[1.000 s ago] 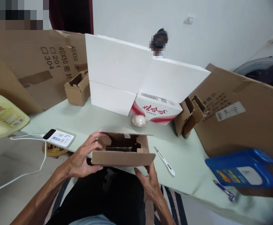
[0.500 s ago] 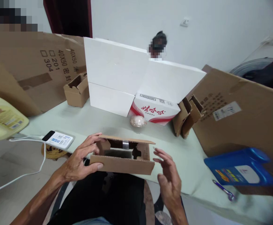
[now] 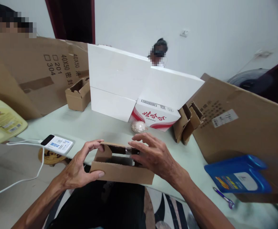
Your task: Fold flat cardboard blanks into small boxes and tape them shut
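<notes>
A small open-topped cardboard box point(image 3: 123, 173) sits at the table's near edge, above my lap. My left hand point(image 3: 81, 167) grips its left end, thumb on the front wall and fingers at the back corner. Over the right part of the box, my right hand point(image 3: 150, 156) has its fingers curled at the top of the back wall, by a strip of silver tape point(image 3: 128, 150); its thumb is hidden. Inside the box lies a flat greyish piece point(image 3: 122, 160), partly covered. Beyond it rests a round, pale, clear-wrapped object point(image 3: 139, 126).
White panels point(image 3: 117, 70) and a red-and-white carton point(image 3: 155, 116) stand at the back. Small cardboard boxes point(image 3: 78, 95) are at both sides. A yellow jug point(image 3: 4, 121) and a white power bank point(image 3: 57, 144) lie left; a blue bottle point(image 3: 239, 176) and purple-handled tool point(image 3: 224, 197) lie right.
My right hand has moved left from beside the box onto its back wall and the tape. My left hand keeps its hold on the left end. The view has shifted slightly.
</notes>
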